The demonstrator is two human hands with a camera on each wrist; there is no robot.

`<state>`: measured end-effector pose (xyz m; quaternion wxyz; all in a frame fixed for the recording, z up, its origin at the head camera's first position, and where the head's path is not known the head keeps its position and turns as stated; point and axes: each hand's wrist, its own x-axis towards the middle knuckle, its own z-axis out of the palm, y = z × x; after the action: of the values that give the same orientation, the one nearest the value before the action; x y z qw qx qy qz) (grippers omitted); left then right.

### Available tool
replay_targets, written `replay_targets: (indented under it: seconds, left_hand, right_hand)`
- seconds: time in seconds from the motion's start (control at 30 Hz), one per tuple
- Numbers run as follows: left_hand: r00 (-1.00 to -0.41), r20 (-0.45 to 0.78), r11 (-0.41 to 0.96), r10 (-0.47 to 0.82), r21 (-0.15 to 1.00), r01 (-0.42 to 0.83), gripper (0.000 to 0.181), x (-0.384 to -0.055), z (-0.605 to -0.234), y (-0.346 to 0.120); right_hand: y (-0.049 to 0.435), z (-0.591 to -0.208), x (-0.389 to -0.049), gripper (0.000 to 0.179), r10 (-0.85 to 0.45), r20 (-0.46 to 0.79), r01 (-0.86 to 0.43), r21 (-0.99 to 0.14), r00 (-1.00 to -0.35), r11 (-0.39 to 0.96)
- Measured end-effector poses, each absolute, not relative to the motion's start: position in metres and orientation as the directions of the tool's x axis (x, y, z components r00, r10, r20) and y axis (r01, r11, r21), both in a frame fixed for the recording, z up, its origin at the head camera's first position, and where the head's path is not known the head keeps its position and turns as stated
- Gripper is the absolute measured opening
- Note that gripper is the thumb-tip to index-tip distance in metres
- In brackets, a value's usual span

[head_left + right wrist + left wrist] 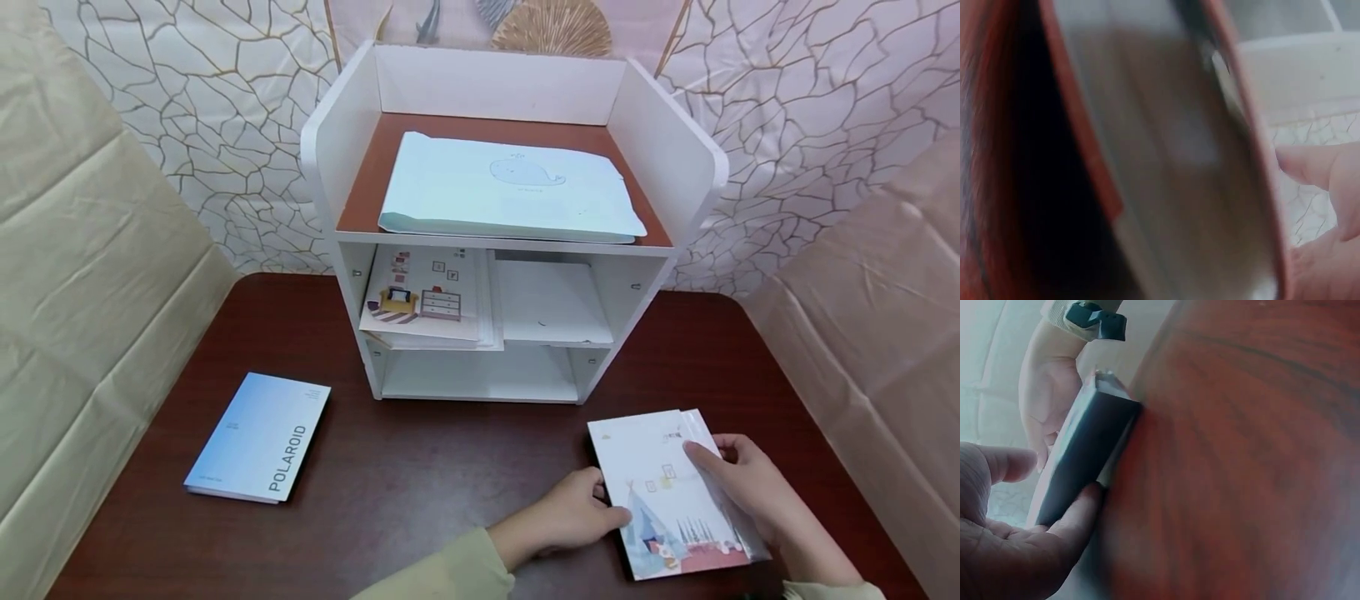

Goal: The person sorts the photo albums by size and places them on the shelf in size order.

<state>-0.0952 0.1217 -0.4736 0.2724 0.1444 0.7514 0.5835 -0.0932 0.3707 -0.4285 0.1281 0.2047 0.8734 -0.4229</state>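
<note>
Both hands hold a thick white picture book (675,479) at the front right of the table, its cover drawn with a blue tent and small picture frames. The left hand (573,512) grips its left edge, the thumb over the cover and the fingers at the side and underneath. At the opposite edge is the right hand (750,483), its thumb lying on the cover. In the left wrist view the book's dark side (1082,456) tilts between the two hands. The right wrist view shows the book's page edges (1172,150) blurred and close, beside the right hand (1335,212).
A white shelf unit (701,179) stands at the back. A whale-printed white packet (510,183) lies on top; picture books (420,300) and a white board-like item (551,300) fill the middle level. A blue POLAROID book (258,437) lies at left on the dark table (420,475).
</note>
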Motion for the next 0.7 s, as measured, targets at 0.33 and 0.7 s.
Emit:
replay_targets:
  seconds: [0.33, 0.7]
  left_hand:
    - [-0.793, -0.153, 0.073, 0.590, 0.988, -0.137, 0.027, -0.104, -0.454, 0.090]
    - [-0.803, -0.103, -0.057, 0.587, 0.984, -0.168, 0.039, -0.105, -0.441, 0.065]
  right_hand:
    - [0.338, -0.413, -0.093, 0.075, 0.169, -0.289, 0.334, -0.854, -0.942, 0.399]
    - [0.308, -0.406, -0.090, 0.049, 0.196, -0.053, 0.122, -0.924, -0.979, 0.362]
